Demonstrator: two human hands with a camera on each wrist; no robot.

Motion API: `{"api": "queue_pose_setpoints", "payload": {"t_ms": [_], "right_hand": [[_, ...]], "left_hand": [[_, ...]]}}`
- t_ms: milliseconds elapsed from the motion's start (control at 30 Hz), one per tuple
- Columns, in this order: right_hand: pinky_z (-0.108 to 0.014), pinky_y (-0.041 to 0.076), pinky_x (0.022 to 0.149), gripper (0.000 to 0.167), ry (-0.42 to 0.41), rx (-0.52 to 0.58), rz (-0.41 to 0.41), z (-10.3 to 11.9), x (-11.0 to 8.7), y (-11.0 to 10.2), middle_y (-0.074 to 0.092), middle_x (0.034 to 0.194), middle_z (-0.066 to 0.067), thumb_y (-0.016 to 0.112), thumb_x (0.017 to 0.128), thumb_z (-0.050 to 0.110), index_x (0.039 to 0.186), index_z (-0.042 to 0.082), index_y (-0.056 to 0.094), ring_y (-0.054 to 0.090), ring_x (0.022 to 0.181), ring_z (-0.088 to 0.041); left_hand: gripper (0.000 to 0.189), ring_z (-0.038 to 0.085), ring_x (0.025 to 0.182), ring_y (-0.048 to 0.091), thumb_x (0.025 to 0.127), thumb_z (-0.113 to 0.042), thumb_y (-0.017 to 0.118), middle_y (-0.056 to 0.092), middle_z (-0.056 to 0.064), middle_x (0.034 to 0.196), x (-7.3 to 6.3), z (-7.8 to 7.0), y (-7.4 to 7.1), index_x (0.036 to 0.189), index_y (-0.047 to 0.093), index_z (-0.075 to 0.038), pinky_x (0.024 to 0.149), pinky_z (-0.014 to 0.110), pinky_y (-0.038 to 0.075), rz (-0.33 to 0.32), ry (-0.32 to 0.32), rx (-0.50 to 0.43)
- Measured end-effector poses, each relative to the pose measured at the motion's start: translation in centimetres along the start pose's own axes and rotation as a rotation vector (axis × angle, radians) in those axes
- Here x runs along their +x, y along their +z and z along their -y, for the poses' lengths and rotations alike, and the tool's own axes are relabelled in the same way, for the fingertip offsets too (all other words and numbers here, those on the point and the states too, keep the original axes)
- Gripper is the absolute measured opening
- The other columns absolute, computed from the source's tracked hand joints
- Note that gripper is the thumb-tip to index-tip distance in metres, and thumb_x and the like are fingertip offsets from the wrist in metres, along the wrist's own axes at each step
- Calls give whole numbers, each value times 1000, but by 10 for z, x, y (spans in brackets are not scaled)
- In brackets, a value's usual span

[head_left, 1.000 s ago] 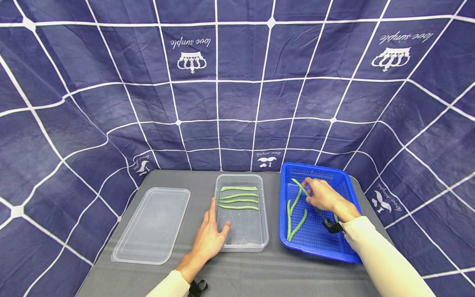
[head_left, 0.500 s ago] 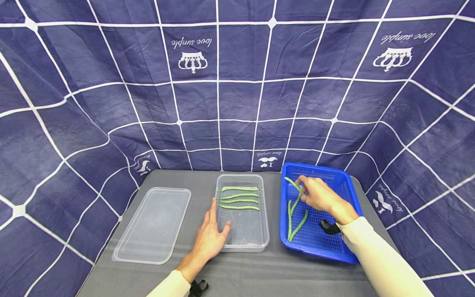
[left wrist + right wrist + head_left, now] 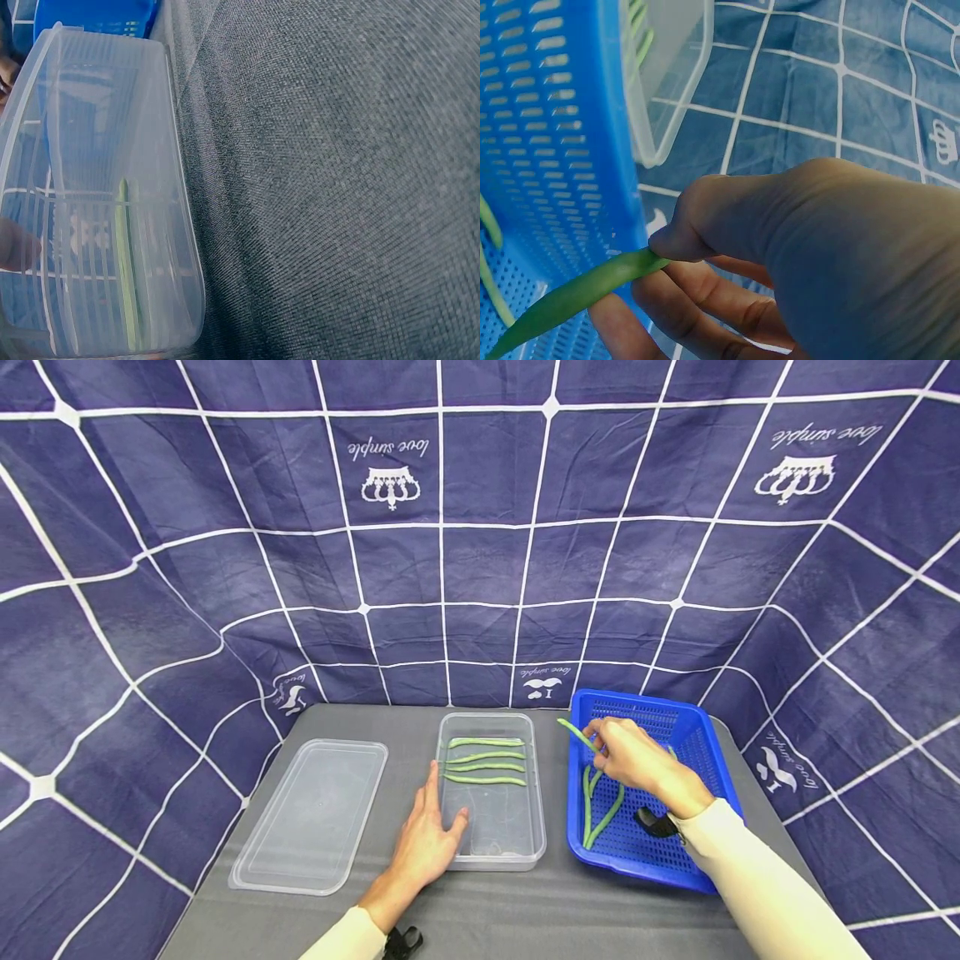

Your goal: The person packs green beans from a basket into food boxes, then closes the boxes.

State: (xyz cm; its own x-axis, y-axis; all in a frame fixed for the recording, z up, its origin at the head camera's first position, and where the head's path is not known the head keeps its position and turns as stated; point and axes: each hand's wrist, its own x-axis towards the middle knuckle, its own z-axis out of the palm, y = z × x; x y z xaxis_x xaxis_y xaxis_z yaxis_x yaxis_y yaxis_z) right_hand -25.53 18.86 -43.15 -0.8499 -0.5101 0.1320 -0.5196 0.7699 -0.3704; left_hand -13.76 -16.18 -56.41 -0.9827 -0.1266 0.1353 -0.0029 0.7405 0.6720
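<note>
Over the left side of a blue perforated basket [image 3: 645, 868], my right hand [image 3: 637, 756] pinches a green bean [image 3: 585, 294] between thumb and fingers. In the head view the bean's far end pokes past the basket's left rim. Several more green beans [image 3: 606, 817] lie in the basket, some partly hidden by the hand. My left hand [image 3: 427, 835] rests with straight fingers against the left wall of a clear plastic container [image 3: 491, 862]. Inside it, several green beans [image 3: 487, 767] lie crosswise in roughly parallel rows toward the far end.
A translucent flat lid [image 3: 311, 818] lies on the grey tabletop [image 3: 510, 914] at the left. Blue checked cloth [image 3: 480, 568] hangs behind the table and along both sides. The container stands between lid and basket.
My right hand has moved left within the basket, carrying the pinched bean, whose end now passes the left rim. The left hand stays at the container.
</note>
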Motion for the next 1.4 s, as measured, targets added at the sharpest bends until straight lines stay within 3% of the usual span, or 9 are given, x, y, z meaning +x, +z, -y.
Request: {"api": "queue_pose_setpoints", "payload": {"t_ms": [433, 767, 1033, 1167, 1400], "right_hand": [[-35, 57, 72, 39, -124, -27, -32, 28, 11, 9, 73, 94, -3, 81, 86, -5, 123, 3, 81, 65, 81, -12], [-34, 59, 70, 41, -152, -19, 1, 45, 24, 24, 77, 94, -3, 80, 85, -6, 123, 9, 83, 67, 82, -11], [-29, 58, 70, 28, -216, -41, 6, 60, 34, 36, 86, 119, -5, 79, 86, -4, 111, 7, 85, 71, 87, -13], [-29, 57, 68, 29, -193, -35, 37, 69, 39, 39, 86, 118, -4, 79, 87, -4, 114, 7, 85, 69, 86, -13], [-33, 58, 66, 25, -161, -39, 102, 81, 49, 49, 86, 122, -1, 79, 88, -4, 106, 10, 86, 68, 88, -13]], "left_hand": [[102, 59, 128, 75, 107, -35, 79, 61, 27, 164, -1, -1, 0, 187, 20, -14, 106, 71, 61, 1, -5, 4], [103, 59, 128, 76, 107, -36, 79, 62, 27, 162, -1, -1, 0, 188, 19, -16, 106, 71, 61, 0, -2, 0], [103, 58, 127, 76, 107, -36, 80, 61, 26, 164, -1, -1, 0, 188, 19, -16, 106, 70, 62, 2, -3, -3], [103, 58, 127, 76, 107, -36, 80, 61, 26, 163, -1, 0, 0, 188, 19, -16, 106, 70, 62, 2, -3, -2], [104, 58, 128, 76, 107, -36, 80, 61, 26, 165, 0, -1, 0, 188, 18, -17, 107, 70, 61, 4, -6, -6]]}}
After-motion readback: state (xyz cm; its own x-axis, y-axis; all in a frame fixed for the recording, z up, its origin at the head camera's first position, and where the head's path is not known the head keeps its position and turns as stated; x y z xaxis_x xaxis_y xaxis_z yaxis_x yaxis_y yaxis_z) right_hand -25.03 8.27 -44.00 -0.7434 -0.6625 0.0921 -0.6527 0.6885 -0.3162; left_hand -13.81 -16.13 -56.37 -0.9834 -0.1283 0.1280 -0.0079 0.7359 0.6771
